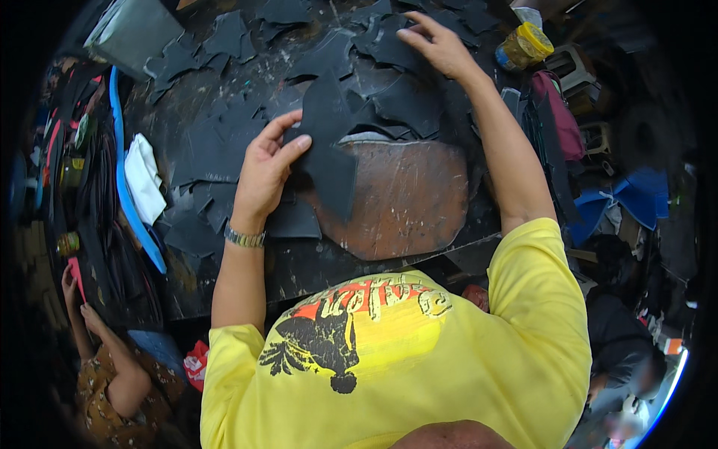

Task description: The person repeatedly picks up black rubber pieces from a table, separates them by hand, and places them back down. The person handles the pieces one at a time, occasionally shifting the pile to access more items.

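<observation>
In my left hand [262, 168], a flat black cut-out piece [330, 142] is pinched between thumb and fingers. It looks like leather or a similar sheet and hangs partly over a worn brown board [407, 198]. My right hand [443, 51] reaches to the far side over a pile of black cut-outs [389, 43]. Its thumb and fingers are apart, and I see nothing held in them. Whether the fingertips touch the pile, I cannot tell. More black pieces [213, 146] lie spread and overlapping to the left of the held one.
Beneath everything is a dark, scuffed table [217, 280]. A blue curved strip [121, 161] and a white cloth [143, 178] lie along its left side. At the far right stands a yellow-lidded jar [526, 46]. A person [123, 374] works at lower left, holding a pink strip.
</observation>
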### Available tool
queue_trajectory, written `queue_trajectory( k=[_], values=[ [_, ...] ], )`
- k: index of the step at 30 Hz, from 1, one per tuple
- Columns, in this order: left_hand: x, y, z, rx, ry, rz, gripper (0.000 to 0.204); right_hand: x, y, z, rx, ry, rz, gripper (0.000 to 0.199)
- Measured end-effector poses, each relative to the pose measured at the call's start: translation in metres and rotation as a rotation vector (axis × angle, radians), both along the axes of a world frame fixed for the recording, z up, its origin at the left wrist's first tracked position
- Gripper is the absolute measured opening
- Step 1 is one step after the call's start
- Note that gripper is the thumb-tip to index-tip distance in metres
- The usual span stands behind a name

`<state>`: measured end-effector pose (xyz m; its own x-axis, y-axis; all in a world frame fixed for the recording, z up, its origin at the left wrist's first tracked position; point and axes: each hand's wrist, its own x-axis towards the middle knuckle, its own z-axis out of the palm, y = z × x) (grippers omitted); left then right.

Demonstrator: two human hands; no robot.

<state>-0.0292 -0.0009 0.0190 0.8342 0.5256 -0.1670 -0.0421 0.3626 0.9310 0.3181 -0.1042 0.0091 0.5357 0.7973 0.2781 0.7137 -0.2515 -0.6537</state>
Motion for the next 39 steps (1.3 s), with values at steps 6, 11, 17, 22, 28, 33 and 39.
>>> queue_trajectory(
  k=[6,11,17,22,28,33,39],
  values=[
    [0.001,-0.004,-0.003,0.018,-0.004,-0.038,0.048,-0.077,-0.033,0.031,0.119,0.627,0.255,0.05],
    [0.0,-0.006,0.004,0.064,0.049,-0.085,0.05,-0.15,-0.048,0.03,0.096,0.999,0.269,0.052],
    [-0.001,-0.011,0.01,0.136,0.093,-0.142,0.049,-0.181,-0.054,0.009,0.246,1.011,0.129,0.058],
    [0.0,-0.013,0.003,0.246,0.019,-0.145,0.048,-0.188,-0.057,-0.003,0.335,1.019,0.098,0.055],
    [0.002,-0.011,-0.003,0.366,0.018,-0.162,0.046,-0.194,-0.056,-0.01,0.429,1.073,0.047,0.05],
    [0.002,-0.013,-0.003,0.381,-0.014,-0.164,0.045,-0.197,-0.056,-0.013,0.452,1.048,0.116,0.05],
    [0.001,-0.014,-0.001,0.549,0.108,-0.124,0.043,-0.198,-0.053,-0.018,0.436,1.05,0.168,0.04]
  ],
)
